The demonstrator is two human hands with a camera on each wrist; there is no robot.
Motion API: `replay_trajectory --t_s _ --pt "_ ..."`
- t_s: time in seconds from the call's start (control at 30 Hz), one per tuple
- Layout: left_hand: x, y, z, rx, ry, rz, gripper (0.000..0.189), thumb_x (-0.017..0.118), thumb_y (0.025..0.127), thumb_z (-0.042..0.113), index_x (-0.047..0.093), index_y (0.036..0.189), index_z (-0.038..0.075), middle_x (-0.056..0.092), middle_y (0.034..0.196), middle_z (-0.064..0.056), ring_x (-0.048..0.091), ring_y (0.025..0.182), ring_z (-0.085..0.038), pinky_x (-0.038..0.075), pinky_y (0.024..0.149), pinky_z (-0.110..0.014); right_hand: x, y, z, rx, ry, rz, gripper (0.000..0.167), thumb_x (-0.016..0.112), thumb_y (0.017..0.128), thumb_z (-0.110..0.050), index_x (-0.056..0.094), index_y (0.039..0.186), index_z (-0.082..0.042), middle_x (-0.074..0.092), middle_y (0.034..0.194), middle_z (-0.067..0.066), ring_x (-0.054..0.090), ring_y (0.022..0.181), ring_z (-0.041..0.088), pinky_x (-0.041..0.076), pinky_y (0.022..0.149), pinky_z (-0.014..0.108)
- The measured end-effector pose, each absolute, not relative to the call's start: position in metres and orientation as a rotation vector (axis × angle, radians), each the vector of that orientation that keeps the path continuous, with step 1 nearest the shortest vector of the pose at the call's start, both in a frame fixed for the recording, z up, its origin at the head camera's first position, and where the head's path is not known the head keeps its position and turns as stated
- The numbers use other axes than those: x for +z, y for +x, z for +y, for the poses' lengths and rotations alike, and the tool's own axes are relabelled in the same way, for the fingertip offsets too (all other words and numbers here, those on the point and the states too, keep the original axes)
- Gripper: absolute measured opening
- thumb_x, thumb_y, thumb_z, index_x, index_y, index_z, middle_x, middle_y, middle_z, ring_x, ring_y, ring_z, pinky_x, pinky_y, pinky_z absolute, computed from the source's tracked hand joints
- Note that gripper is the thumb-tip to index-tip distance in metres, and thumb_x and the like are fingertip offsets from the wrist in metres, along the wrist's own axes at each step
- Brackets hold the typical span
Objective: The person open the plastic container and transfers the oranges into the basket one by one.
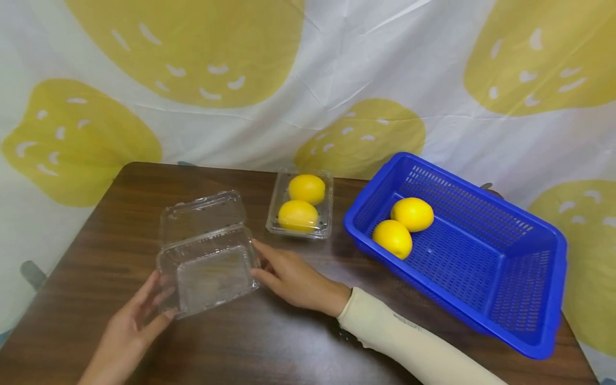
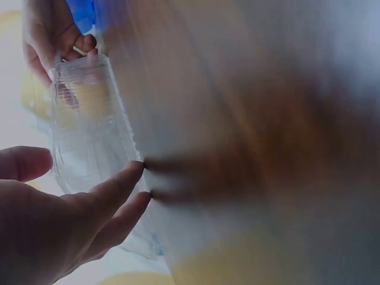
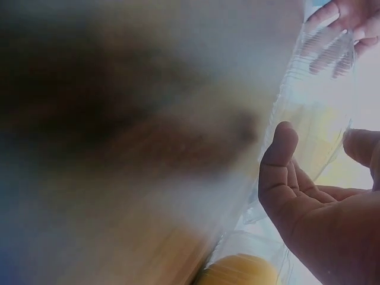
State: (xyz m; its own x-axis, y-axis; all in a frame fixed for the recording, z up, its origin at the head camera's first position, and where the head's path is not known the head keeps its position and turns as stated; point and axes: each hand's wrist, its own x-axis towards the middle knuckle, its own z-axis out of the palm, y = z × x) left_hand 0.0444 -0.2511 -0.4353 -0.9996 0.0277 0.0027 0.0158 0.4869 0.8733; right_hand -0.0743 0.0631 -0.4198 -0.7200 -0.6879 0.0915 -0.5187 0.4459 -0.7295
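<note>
An open clear plastic clamshell container [image 1: 214, 275] is tilted over the table, its hinged lid [image 1: 202, 216] folded back toward the far side. My left hand [image 1: 127, 326] holds its near left corner, thumb at the rim and fingers around the wall. At the opposite end, my right hand [image 1: 295, 278] grips the right wall between thumb and fingers. In the left wrist view the left fingertips [image 2: 138, 166] reach the container's bottom edge, close to the tabletop. Nothing lies inside the container.
Behind the right hand stands a closed clear clamshell [image 1: 326, 229] with two lemons [image 1: 306, 189] in it. A blue plastic basket [image 1: 462, 262] on the right holds two more lemons [image 1: 412, 214] at its left end. A patterned curtain [image 1: 346, 69] hangs behind the wooden table [image 1: 101, 256].
</note>
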Motion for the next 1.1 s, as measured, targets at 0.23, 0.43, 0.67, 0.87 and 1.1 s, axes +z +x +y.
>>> replay_trajectory --t_s 0.23,0.43,0.67,0.87,1.1 --pt "-0.431 0.028 -0.262 1.588 0.010 2.650 0.086 0.069 0.106 0.005 0.014 0.172 -0.005 0.040 0.166 -0.036 0.046 0.122 0.027 0.039 0.098 -0.001 -0.421 -0.086 0.049 -1.179 -1.059 2.492 0.065 0.063 0.113 -0.018 0.036 0.167 0.007 0.080 0.115 0.012 0.074 0.099 0.013 0.061 0.095 0.026" --pt "-0.429 0.011 -0.271 1.571 0.025 2.614 0.087 0.067 0.110 0.013 0.009 0.175 0.002 0.036 0.172 -0.030 0.048 0.135 0.013 0.042 0.099 -0.002 -0.424 -0.097 0.041 -1.183 -1.067 2.532 0.062 0.061 0.114 -0.016 0.037 0.165 0.010 0.079 0.107 0.010 0.067 0.086 0.013 0.059 0.083 0.025" --pt "-0.426 -0.004 -0.279 1.572 0.044 2.600 0.087 0.066 0.111 0.014 0.008 0.175 0.003 0.033 0.173 -0.031 0.046 0.130 0.018 0.042 0.100 -0.003 -0.463 -0.125 0.029 -1.166 -1.072 2.594 0.064 0.055 0.117 -0.028 0.035 0.167 0.006 0.066 0.092 -0.004 0.055 0.074 0.006 0.053 0.075 0.023" --pt "-0.424 -0.017 -0.279 1.586 0.041 2.580 0.087 0.066 0.111 0.013 0.008 0.175 0.001 0.034 0.172 -0.033 0.048 0.126 0.020 0.043 0.099 -0.002 -0.451 -0.127 0.025 -1.175 -1.046 2.619 0.060 0.053 0.118 -0.021 0.035 0.165 0.010 0.070 0.085 -0.001 0.060 0.070 0.008 0.058 0.079 0.027" --pt "-0.424 -0.024 -0.280 1.843 0.047 2.417 0.087 0.059 0.113 0.006 -0.003 0.173 -0.003 0.022 0.171 -0.041 0.054 0.125 0.017 0.050 0.100 -0.008 -0.425 -0.116 0.026 -1.185 -0.994 2.603 0.058 0.045 0.120 -0.020 0.030 0.166 0.013 0.069 0.085 0.002 0.065 0.079 0.011 0.057 0.108 0.036"
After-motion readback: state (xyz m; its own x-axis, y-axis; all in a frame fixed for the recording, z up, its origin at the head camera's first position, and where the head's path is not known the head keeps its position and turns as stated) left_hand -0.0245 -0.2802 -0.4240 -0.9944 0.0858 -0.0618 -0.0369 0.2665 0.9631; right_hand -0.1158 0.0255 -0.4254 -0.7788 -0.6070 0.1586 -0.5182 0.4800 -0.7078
